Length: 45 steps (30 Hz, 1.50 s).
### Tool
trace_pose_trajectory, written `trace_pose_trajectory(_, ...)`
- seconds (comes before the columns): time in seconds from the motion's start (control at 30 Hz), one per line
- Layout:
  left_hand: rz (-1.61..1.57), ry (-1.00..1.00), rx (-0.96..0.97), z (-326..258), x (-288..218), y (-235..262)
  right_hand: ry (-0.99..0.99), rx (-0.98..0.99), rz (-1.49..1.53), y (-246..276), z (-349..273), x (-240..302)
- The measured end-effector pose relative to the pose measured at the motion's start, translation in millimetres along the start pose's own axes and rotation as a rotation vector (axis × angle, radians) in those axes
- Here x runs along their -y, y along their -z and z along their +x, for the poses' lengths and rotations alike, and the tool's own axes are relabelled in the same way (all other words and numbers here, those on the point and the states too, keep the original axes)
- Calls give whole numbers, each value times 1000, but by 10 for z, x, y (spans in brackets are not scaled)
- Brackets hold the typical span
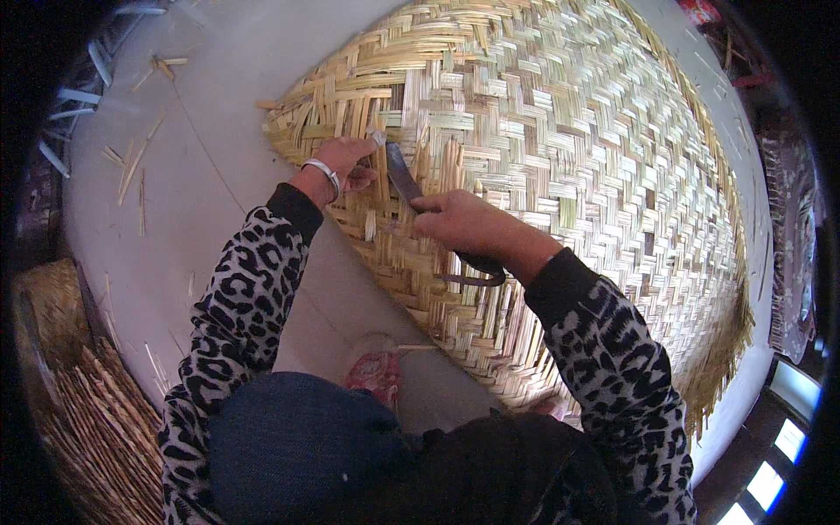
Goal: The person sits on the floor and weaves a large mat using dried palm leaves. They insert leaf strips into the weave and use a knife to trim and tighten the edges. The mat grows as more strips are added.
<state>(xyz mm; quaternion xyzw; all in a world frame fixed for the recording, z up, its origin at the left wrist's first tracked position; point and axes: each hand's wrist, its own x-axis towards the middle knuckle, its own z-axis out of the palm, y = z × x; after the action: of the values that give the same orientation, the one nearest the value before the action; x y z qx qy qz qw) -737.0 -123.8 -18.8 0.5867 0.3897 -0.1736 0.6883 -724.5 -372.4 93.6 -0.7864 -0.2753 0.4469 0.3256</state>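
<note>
A large mat (577, 149) of pale, flat split reeds, woven in a slanting pattern, lies across the floor. At its left edge my left hand (343, 163) has its fingers closed around a reed strip (363, 194); a whitish wrap covers one fingertip. My right hand (465, 224) grips a dark metal hook knife (401, 173). Its blade points up and left over the weave, close to the left fingertips, and its curved tail loops out below my palm. Loose strip ends stand up from the mat around the blade.
Bundled thin stalks (101, 429) lie at the lower left. Scattered reed scraps (133, 171) litter the grey floor (219, 105). A red patterned shoe (374, 374) shows beside the mat's near edge. Pale metal bars (74, 105) stand at the far left.
</note>
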Motion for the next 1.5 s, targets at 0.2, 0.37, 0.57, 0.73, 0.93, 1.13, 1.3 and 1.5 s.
trace_pose_trajectory(0.2,-70,1,-8,-46,37,-72,8,-199,-209,-366,35,-14)
trace_pose_trajectory(0.37,-17,-15,-53,-72,57,-180,-96,-222,-283,-570,134,-30)
trace_pose_trajectory(0.57,99,-38,-63,-107,10,-271,-147,-252,-306,-651,254,-64)
trace_pose_trajectory(0.73,68,35,-16,-136,3,-268,-156,-257,-309,-648,267,-116)
trace_pose_trajectory(0.93,152,40,-114,98,87,-322,-142,-240,-331,-628,264,-126)
trace_pose_trajectory(1.13,592,-188,-135,139,56,-294,-108,-253,-372,-598,243,-128)
trace_pose_trajectory(1.3,1183,-448,-169,-50,-80,-176,-96,-249,-405,-594,265,-141)
trace_pose_trajectory(1.5,1255,-643,-266,-104,1,-108,-82,-237,-481,-588,239,-69)
